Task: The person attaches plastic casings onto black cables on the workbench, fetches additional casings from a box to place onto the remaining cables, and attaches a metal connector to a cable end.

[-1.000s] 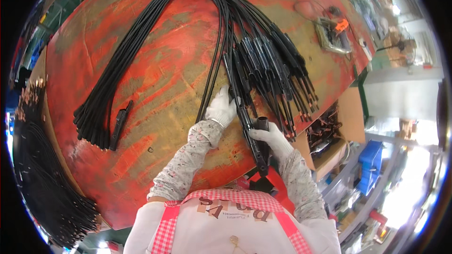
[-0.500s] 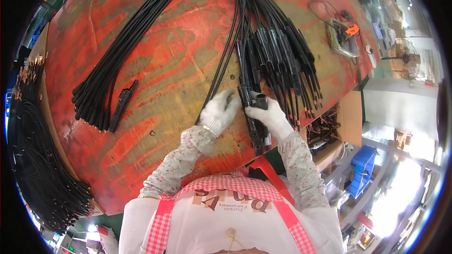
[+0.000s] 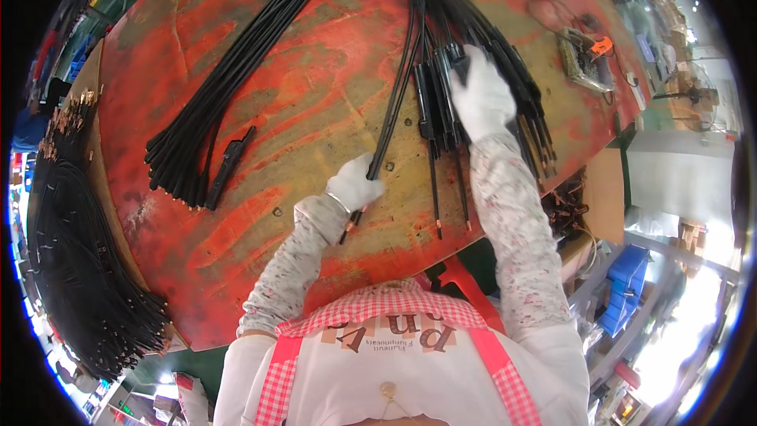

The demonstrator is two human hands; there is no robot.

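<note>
My left hand (image 3: pixel 355 183), in a white glove, is closed around a pair of black cables (image 3: pixel 390 122). Their bare copper ends (image 3: pixel 347 229) stick out below the fist. Farther up and to the right, my gloved right hand (image 3: pixel 484 100) reaches over the right part of the bundle. Its fingers are bent onto a black plastic housing (image 3: pixel 460 68); the palm hides part of it. Several more housings (image 3: pixel 430 106) sit on cables beside it, with copper-tipped ends hanging toward me.
The bundle arches across a worn red table (image 3: pixel 300 134). A loose black housing (image 3: pixel 231 166) lies beside the cable ends at left. Another heap of black cables (image 3: pixel 75 260) rests past the left edge. A tray (image 3: pixel 585 61) with an orange tool (image 3: pixel 602 46) stands at far right.
My right hand has moved away from me, from the near edge up to the housings. My left hand has stayed near the table's middle and is now wrapped around the cables.
</note>
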